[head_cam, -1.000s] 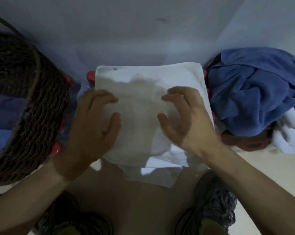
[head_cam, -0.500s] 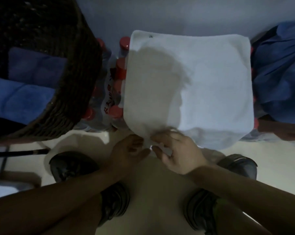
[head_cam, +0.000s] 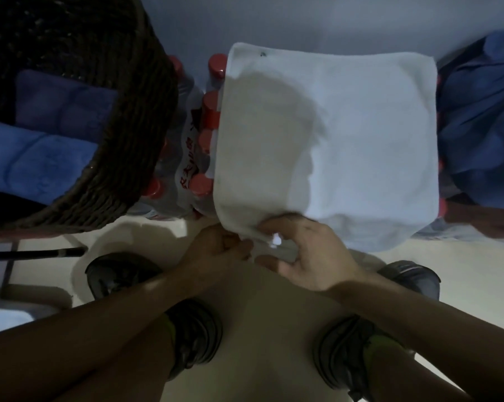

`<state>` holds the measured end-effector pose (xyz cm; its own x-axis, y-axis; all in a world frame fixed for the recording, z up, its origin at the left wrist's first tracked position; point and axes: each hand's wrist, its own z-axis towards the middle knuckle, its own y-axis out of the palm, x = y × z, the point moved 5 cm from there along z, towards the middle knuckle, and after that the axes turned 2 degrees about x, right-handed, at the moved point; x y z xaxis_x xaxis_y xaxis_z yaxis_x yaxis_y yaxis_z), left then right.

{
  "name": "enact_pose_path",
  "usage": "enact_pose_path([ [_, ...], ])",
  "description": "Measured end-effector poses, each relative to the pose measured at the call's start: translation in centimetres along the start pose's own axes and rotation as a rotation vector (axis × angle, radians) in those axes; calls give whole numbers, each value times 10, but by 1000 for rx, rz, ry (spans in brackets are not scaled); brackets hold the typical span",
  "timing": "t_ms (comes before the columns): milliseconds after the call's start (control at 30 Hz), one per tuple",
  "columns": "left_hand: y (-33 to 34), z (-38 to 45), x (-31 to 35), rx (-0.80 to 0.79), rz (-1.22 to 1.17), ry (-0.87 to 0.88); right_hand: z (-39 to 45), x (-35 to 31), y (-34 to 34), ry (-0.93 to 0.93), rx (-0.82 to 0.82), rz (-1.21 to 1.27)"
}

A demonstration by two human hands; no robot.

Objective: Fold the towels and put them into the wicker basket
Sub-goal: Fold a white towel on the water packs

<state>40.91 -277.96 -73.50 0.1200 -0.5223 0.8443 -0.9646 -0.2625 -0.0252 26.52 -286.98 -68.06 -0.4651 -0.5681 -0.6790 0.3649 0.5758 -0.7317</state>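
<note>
A white towel (head_cam: pixel 360 134) lies folded flat on top of a pack of red-capped bottles, its near edge drooping toward me. My left hand (head_cam: pixel 216 250) and my right hand (head_cam: pixel 305 256) meet at that near edge, each pinching the hanging white cloth below the fold. The dark wicker basket (head_cam: pixel 134 146) stands at the left with folded blue towels (head_cam: pixel 36 158) inside. A heap of unfolded blue towels (head_cam: pixel 482 134) lies at the right.
The shrink-wrapped pack of bottles (head_cam: pixel 192 158) sits between basket and white towel. A pale wall runs behind. My two shoes (head_cam: pixel 192 338) stand on the beige floor below. A dark rod (head_cam: pixel 33 253) lies on the floor at the left.
One second ago both hands pressed flat on top of the white towel. They have since dropped to its near edge and grip the hanging cloth; the view has shifted closer and leftward.
</note>
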Motion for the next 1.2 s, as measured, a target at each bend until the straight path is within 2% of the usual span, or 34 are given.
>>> enact_pose_path([
  [67,1,-13,14,-141,-129,-14,-4,0,0,-31,-123,35],
  [133,2,-22,26,-238,-146,-13,-7,-4,-6,-39,-112,66],
  [200,3,-24,37,-216,-165,-4,-5,-10,-17,-70,-34,83],
  [300,4,-20,50,-122,-222,9,3,-18,-34,-91,0,149],
  [367,9,-20,57,-161,-126,70,6,-17,-44,-28,38,198],
  [500,19,-24,62,-253,216,149,6,-11,-54,169,73,392],
  [600,23,-25,68,-209,267,196,10,-9,-65,227,116,461],
  [700,23,-27,85,-169,149,171,17,-16,-85,131,186,318],
  [767,23,-26,104,-119,139,221,17,-22,-98,78,217,326],
  [833,22,-23,123,-40,166,280,16,-25,-106,56,163,372],
  [933,18,-23,150,83,393,409,12,-32,-106,32,35,330],
  [1033,16,-23,174,139,668,544,12,-36,-102,27,58,267],
  [1100,16,-20,180,112,578,539,12,-37,-98,53,120,282],
  [1200,21,-13,176,46,199,373,13,-36,-97,83,216,307],
])
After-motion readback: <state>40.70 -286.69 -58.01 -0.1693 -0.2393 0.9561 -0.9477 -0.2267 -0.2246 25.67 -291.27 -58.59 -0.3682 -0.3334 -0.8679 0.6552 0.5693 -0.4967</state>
